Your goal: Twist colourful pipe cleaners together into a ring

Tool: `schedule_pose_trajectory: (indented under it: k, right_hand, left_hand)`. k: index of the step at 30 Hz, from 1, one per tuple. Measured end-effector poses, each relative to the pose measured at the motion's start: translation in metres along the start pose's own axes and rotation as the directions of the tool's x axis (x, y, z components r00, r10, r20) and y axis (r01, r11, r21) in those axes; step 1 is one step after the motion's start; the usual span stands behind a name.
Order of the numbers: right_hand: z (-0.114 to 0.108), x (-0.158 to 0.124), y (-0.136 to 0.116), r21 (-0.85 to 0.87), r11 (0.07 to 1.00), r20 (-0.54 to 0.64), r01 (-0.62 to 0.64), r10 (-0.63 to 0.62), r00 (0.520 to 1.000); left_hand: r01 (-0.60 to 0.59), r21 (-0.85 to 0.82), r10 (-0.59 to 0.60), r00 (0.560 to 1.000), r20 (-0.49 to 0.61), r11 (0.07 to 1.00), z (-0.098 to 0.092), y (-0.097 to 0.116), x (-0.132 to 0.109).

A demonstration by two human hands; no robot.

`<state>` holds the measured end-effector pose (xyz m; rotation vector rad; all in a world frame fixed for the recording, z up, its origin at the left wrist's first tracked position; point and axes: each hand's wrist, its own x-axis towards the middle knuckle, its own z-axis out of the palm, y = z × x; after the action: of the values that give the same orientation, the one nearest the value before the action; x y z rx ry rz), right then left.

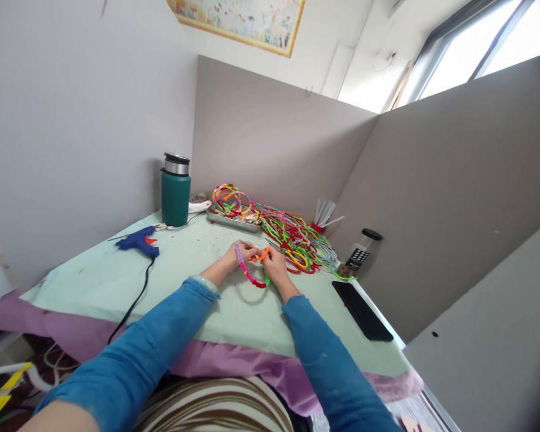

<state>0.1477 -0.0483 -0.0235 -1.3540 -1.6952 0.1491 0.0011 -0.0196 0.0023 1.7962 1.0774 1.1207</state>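
- The fuzzy loop [251, 278], banded lilac, pink, red, green and orange, was held up over the middle of the desk [247, 318], between the front and far edges.
- The left hand [236, 254] pinched it near the lilac end; the right hand [276, 264] gripped it where orange met green. The exact fingertip contact was too small to make out.
- The step in hand seemed to be shaping or joining the loop at its orange part. The next move, as far as could be judged, called for a steady left pinch while the right fingers worked that part.
- Counted: two hands, and one loop between them.
- One blue glue gun [139, 241] lay near the left edge, its one black cord [140, 294] running over the front edge.
- One green bottle [176, 201] stood near the far left corner.
- One metal tray [236, 224] sat by the far edge, holding more loops, too tangled to count.
- One heap of fuzzy stems [292, 237] spread from the tray toward the far right corner, also beyond counting; several white sticks [326, 213] stood behind it.
- One black-lidded jar [360, 255] and one flat black slab [362, 312] lined the right edge.
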Motion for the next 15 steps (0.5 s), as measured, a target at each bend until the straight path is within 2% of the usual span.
schedule_pose_trajectory:
  k: [3, 8, 15]
  right_hand:
    - [-0.002, 0.000, -0.002, 0.005, 1.000, -0.009, 0.000, 0.000, 1.000]
    - [-0.003, 0.000, -0.003, 0.005, 1.000, 0.016, -0.023, 0.023, 1.000]
    - [-0.003, 0.001, -0.004, 0.039, 0.997, 0.013, -0.068, 0.067, 0.998]
  left_hand:
    - [0.037, -0.055, -0.036, 0.999, 0.015, 0.998, 0.002, 0.002, -0.003]
    - [0.184, -0.200, -0.171, 0.982, 0.080, 0.962, 0.004, 0.008, -0.009]
    - [0.231, -0.269, -0.204, 0.971, 0.122, 0.935, 0.005, 0.009, -0.011]
